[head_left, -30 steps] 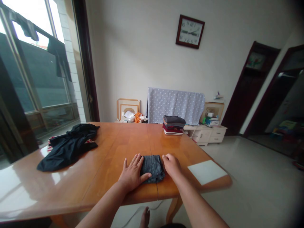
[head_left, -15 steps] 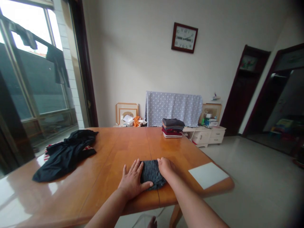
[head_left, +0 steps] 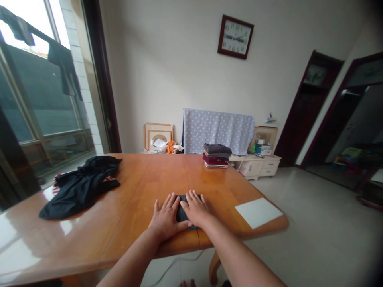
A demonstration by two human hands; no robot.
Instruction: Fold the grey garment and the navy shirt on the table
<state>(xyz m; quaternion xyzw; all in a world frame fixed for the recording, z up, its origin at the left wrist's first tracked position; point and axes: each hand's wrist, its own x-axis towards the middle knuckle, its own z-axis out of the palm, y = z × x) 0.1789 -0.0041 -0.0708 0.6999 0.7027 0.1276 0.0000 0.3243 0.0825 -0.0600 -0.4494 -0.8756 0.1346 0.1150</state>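
Observation:
A dark grey folded piece of clothing (head_left: 181, 214) lies near the front edge of the wooden table (head_left: 143, 195), mostly covered by my hands. My left hand (head_left: 167, 217) rests flat on its left side, fingers spread and thumb stretched along the near edge. Across its right part lies my right hand (head_left: 196, 209), palm down with the fingers extended. Only a narrow strip of the cloth shows between the hands. What kind of garment it is, I cannot tell.
A neat stack of folded clothes (head_left: 216, 155) stands at the table's far edge. Loose black clothing (head_left: 83, 185) with a red-and-white striped piece lies at the left. A pale flat sheet (head_left: 259, 213) sits near the right corner. A low white cabinet (head_left: 263, 166) stands beyond.
My right hand has gone from gripping the cloth's right edge to lying flat over it, further left. The cloth now looks narrower. My left hand stays in place. The view has tilted slightly.

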